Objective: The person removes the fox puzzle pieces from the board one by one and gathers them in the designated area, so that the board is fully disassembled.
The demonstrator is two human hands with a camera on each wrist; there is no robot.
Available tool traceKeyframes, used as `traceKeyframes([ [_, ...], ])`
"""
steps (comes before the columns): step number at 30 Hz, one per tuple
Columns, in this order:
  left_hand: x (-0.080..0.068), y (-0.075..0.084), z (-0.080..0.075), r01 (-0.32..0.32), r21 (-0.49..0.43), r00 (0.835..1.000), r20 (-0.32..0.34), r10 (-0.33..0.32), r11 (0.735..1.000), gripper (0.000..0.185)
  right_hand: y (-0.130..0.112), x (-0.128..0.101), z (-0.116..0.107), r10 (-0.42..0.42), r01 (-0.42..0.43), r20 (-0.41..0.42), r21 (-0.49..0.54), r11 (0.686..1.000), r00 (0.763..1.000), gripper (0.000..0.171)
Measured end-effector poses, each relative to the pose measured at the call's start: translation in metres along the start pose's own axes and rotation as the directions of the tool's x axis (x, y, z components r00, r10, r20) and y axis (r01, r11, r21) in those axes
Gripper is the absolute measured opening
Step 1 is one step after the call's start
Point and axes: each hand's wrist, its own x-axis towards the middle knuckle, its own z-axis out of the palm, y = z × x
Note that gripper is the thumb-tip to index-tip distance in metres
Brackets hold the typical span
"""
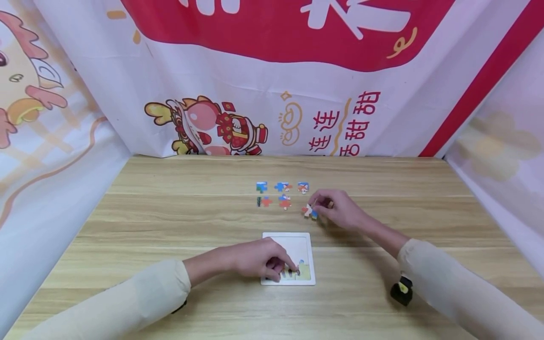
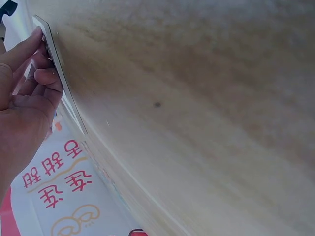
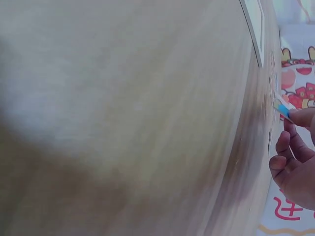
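1. Just right of centre in the head view, the right hand (image 1: 340, 210) pinches a puzzle piece (image 1: 309, 212) between thumb and fingertips, one edge tipped off the wooden table (image 1: 170, 212).
2. Lower centre, the left hand (image 1: 259, 259) rests on the white puzzle tray (image 1: 309, 257), fingers curled and pressing on the pieces seated at its bottom edge.
3. Five loose pieces (image 1: 280, 193) lie in two short rows above the tray, just left of the right hand.
4. The piece looks light, thin and stiff. It is probably card, so easily bent or dropped. A fingertip pinch across opposite edges seems the safest hold.
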Motion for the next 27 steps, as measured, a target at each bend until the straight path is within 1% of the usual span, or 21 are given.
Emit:
traceKeyframes([
  [7, 0.000, 0.000, 0.000, -0.017, 0.014, 1.000, 0.000, 0.017, 1.000, 0.032, 0.006, 0.024, -0.001, 0.006, -0.006, -0.015, -0.043, 0.999, 1.000, 0.010],
  [12, 0.000, 0.000, 0.000, -0.029, 0.022, 1.000, 0.000, 0.029, 0.999, 0.032, 0.009, 0.035, 0.000, 0.005, -0.007, -0.022, -0.094, 0.996, 1.000, 0.009],
  [18, 0.000, 0.000, 0.001, -0.030, 0.029, 1.000, 0.000, 0.030, 0.999, 0.032, 0.015, 0.043, 0.003, -0.020, 0.015, -0.038, -0.134, 0.991, 0.999, 0.010],
  [24, 0.000, -0.001, 0.000, -0.030, 0.037, 1.000, -0.001, 0.030, 0.999, 0.033, 0.016, 0.046, 0.005, -0.025, 0.022, -0.015, -0.175, 0.984, 1.000, 0.013],
  [27, 0.000, -0.001, 0.001, -0.032, 0.043, 0.999, -0.001, 0.032, 0.999, 0.033, 0.015, 0.045, 0.005, -0.037, 0.035, -0.005, -0.212, 0.977, 0.999, 0.015],
])
